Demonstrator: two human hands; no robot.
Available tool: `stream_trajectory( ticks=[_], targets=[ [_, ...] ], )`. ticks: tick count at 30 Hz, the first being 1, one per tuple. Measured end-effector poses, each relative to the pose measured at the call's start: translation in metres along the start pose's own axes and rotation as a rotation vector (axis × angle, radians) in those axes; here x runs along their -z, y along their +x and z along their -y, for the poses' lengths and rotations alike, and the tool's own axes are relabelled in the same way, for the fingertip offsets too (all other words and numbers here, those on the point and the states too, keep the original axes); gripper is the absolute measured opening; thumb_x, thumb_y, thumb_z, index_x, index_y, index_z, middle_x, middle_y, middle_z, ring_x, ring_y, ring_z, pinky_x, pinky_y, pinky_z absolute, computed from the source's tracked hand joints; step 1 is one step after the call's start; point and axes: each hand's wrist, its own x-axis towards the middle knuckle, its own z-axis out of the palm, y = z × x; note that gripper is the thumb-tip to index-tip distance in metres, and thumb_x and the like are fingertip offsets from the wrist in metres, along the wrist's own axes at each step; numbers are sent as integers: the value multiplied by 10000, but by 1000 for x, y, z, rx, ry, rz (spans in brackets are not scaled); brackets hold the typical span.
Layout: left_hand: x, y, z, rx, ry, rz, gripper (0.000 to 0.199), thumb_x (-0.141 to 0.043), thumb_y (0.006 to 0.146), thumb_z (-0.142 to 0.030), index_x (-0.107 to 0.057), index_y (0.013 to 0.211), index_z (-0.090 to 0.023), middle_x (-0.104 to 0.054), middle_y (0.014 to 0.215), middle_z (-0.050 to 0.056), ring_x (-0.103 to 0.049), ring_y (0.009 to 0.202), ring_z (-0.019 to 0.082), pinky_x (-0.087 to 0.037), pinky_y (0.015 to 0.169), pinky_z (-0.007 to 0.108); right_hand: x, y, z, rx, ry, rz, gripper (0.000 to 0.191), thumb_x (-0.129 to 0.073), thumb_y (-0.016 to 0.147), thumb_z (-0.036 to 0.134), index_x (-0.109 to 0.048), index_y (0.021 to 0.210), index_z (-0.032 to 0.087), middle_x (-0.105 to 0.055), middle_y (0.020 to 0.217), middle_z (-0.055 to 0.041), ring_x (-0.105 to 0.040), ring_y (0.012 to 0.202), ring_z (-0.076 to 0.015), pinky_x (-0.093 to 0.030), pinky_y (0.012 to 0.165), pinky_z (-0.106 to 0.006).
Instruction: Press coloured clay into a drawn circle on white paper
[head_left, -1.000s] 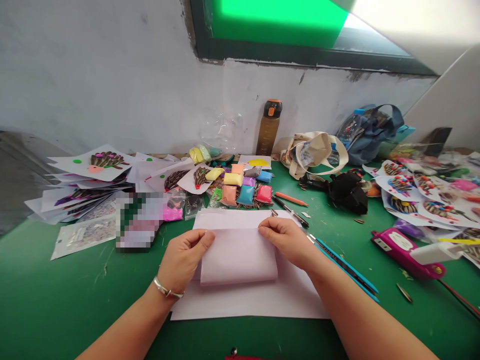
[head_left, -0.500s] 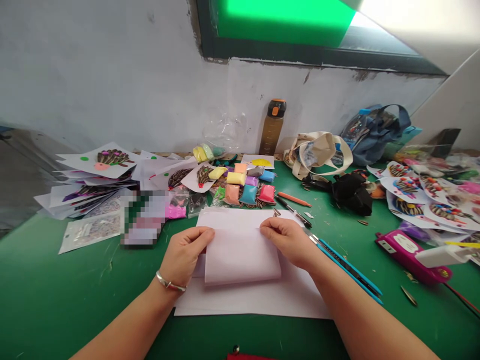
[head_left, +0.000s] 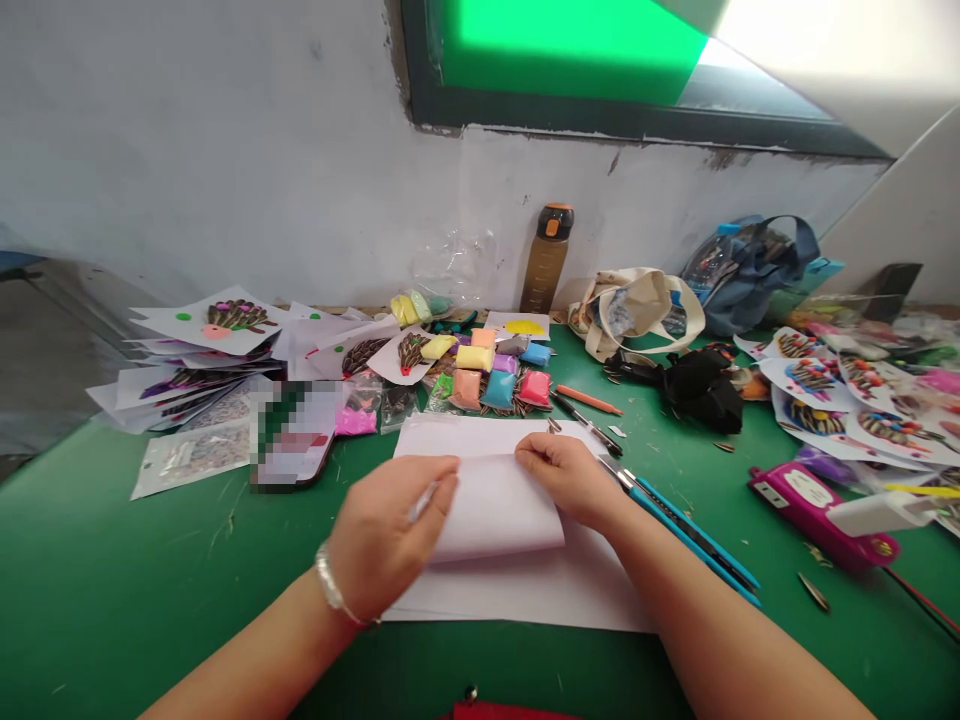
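A folded sheet of white paper (head_left: 495, 510) is held in front of me, over larger white sheets (head_left: 600, 590) lying on the green table. At its upper right corner, my right hand (head_left: 566, 475) pinches the paper between thumb and curled fingers. My left hand (head_left: 394, 530), a silver bracelet at its wrist, closes around the left edge with the thumb in front; it is slightly blurred and covers that side. Just right of the sheets lie blue-handled cutters (head_left: 694, 535), a black pen (head_left: 585, 422) and an orange pencil (head_left: 589, 400).
Small coloured clay packets (head_left: 499, 388) sit behind the sheets. Seed-decorated pictures are stacked at left (head_left: 225, 330) and right (head_left: 817, 380). A brown bottle (head_left: 547, 260), a cream bag (head_left: 637, 310) and a blue bag (head_left: 757, 275) stand by the wall. A magenta glue gun (head_left: 825, 515) lies right.
My left hand has slid inward to the right along the folded paper and now covers its left edge. The right hand keeps its pinch, nearly in place.
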Motion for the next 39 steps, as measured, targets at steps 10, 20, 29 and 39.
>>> stream_trajectory(
  ticks=[10, 20, 29, 39],
  targets=[
    [-64, -5, -3, -95, 316, 763, 603, -314, 950, -462, -191, 1486, -216, -216, 1536, 125, -211, 1407, 293, -181, 1117, 549, -7, 9, -2, 142, -273, -2, 256, -454, 884, 168, -591, 668, 183, -640, 709, -8, -507, 680, -131, -293, 652, -248],
    [-69, -8, -1, -54, 328, 786, 609, -266, 945, -505, -168, 1488, -248, -159, 1555, 89, -122, 1430, 278, -58, 1130, 527, -14, 11, -1, 89, -456, -85, 202, -489, 888, 200, -636, 751, 181, -637, 788, -56, -527, 804, -188, -297, 711, -299],
    [-68, -8, -1, -57, 295, 740, 604, -284, 922, -557, -305, 1452, -268, -225, 1538, 109, -168, 1418, 307, -80, 1112, 554, 48, -63, -26, -105, -542, -295, 210, -447, 907, 292, -631, 957, 204, -642, 921, -69, -565, 877, -223, -394, 748, -325],
    [-69, -8, -4, -36, 300, 748, 601, -321, 909, -553, -293, 1453, -299, -212, 1544, 96, -163, 1420, 300, -62, 1114, 546, 29, -134, -74, -166, -720, -443, 329, -456, 913, 312, -578, 1169, 145, -617, 1032, -143, -543, 957, -288, -447, 791, -423]
  ],
)
